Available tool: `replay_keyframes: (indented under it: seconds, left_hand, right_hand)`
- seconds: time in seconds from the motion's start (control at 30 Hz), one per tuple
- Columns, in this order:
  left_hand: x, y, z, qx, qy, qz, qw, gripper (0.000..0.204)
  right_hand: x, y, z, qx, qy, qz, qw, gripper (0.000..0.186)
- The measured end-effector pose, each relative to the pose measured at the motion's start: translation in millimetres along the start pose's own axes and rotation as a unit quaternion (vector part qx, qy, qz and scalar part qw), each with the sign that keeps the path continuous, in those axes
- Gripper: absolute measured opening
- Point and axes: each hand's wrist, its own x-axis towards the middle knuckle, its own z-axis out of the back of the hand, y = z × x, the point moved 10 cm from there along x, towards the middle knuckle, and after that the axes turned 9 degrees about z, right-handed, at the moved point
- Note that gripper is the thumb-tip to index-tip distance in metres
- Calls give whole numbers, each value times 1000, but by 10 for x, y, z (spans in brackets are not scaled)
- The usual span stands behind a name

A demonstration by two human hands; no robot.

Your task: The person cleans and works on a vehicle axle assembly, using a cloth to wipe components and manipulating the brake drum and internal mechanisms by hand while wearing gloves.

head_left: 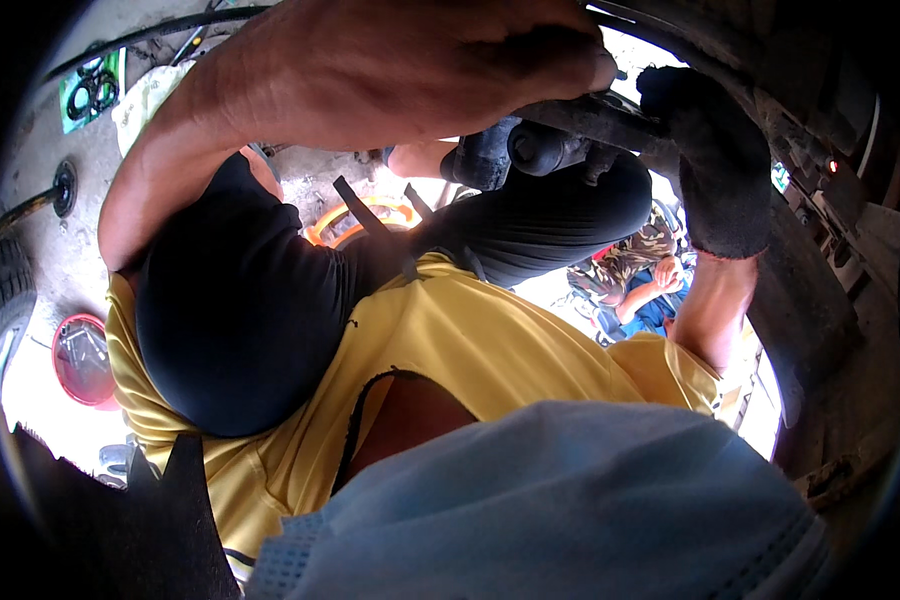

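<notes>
Dark metal bar lies between bare left hand, fingers curled, and gloved right hand. Can't tell either grip's closure or hold.

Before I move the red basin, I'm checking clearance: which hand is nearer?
Left: in view, the left hand is above and right of the red basin; the gloved right hand farther right.

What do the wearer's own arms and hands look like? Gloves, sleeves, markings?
Left hand: ungloved, forearm bare. Right hand: black fabric glove ending at the wrist, bare forearm below it. Short, smooth yellow fabric sleeve on the right arm. No cables or markings visible on either arm.
</notes>
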Motion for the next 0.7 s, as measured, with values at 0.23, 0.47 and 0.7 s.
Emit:
replay_keyframes:
  seconds: [0.23,0.47,0.7]
  left_hand:
    - [39,120,-59,-102,-50,-159,981,34]
    - [2,289,-76,-153,20,34,987,33]
    - [17,322,-129,-141,12,-29,990,25]
  right_hand:
    - [-48,-90,13,-26,10,-66,997,25]
    - [151,-183,-67,21,12,-40,999,24]
    - [19,-236,43,169,-102,-49,979,29]
